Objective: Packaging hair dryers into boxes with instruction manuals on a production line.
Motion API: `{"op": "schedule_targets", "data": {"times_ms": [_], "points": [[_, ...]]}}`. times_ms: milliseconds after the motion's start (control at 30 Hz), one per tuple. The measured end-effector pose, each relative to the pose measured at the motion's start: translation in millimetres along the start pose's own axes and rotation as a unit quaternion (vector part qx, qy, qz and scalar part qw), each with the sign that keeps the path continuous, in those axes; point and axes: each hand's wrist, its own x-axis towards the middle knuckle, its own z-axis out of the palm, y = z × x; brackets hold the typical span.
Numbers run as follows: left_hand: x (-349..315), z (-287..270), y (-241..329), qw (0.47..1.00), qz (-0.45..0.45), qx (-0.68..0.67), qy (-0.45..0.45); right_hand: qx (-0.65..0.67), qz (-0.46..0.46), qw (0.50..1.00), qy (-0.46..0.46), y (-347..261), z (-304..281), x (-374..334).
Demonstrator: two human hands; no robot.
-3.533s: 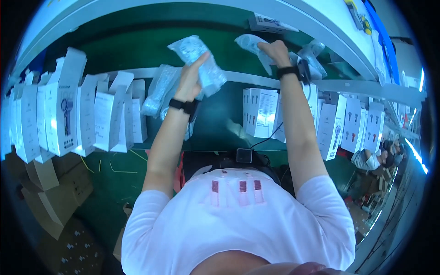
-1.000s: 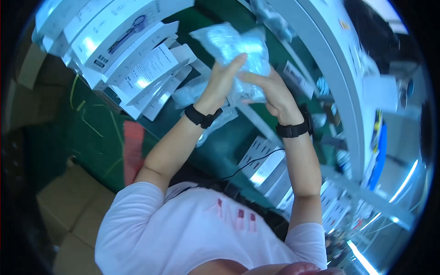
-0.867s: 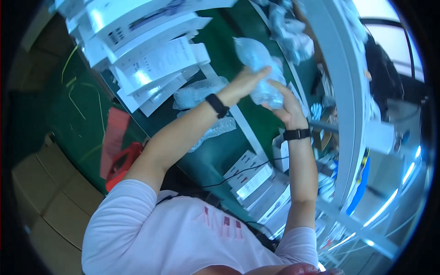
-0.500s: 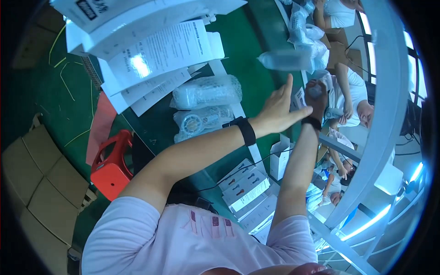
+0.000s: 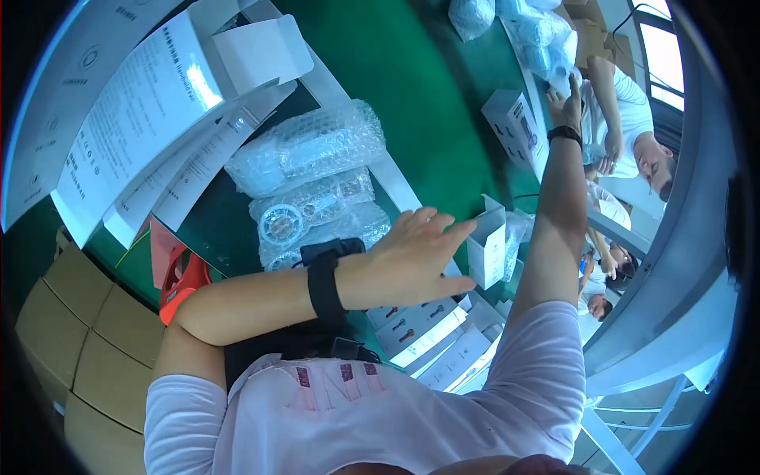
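Observation:
My left hand (image 5: 412, 257) is held over the near part of the table, palm down, fingers spread and nothing in them. A black band circles its wrist. Beside it on the left lie bubble-wrapped packs (image 5: 313, 146), one showing a round, fan-like part (image 5: 283, 225) through the wrap. My right arm stretches far forward to the right. There my right hand (image 5: 564, 111) has its fingers extended at the edge of a heap of bubble-wrapped packs (image 5: 546, 43); its fingertips partly overlap the wrap, and no firm grip shows.
White printed cartons (image 5: 142, 119) stand at the left. A small white box (image 5: 513, 127) and an open white box (image 5: 487, 241) stand on the green table (image 5: 412, 103). Flat printed boxes (image 5: 427, 324) lie near my body. A co-worker (image 5: 625, 111) sits across; a red stool (image 5: 186, 281) is left.
The view has shifted. My left hand has drawn back toward my body, and my right hand has reached farther forward to the packs. A blurred wrapped item no longer shows above the table's middle.

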Motion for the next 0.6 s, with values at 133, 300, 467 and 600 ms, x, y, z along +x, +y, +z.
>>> {"op": "schedule_targets", "data": {"times_ms": [133,300,467,600], "points": [[-6.9,6.2,-3.9,0.995,-0.045,0.005,-0.091,-0.406,-0.060,0.890,-0.199,-3.4,-13.6,-41.6],[-10.7,29.5,3.0,0.992,-0.022,0.003,-0.126,-0.757,-0.231,0.551,-0.263,14.7,-71.2,-86.7],[44.9,58.9,27.8,0.975,0.035,0.220,0.002,-0.768,-0.159,0.607,-0.127,-48.6,-135.1,-162.7],[119.7,139.4,9.3,0.921,0.085,0.368,0.095,-0.684,0.037,0.725,-0.076,-91.2,-120.4,-256.8]]}}
